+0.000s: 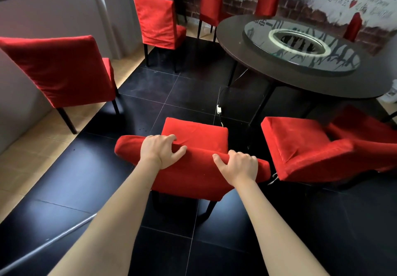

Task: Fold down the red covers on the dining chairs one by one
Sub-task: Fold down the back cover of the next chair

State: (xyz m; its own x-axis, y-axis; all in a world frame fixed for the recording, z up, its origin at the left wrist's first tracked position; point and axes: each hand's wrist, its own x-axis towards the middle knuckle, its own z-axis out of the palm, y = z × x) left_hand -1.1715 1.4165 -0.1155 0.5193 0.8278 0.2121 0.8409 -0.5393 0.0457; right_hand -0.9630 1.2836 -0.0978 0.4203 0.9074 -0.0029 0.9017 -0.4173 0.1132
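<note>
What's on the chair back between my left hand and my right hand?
In the head view, only the red cover over the chair's top rail lies between the left hand and right hand; nothing else is there.

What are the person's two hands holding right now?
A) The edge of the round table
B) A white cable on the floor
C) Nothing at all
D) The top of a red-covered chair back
D: the left hand and right hand both curl over the top of the nearest chair's red cover, well short of the round table.
</note>
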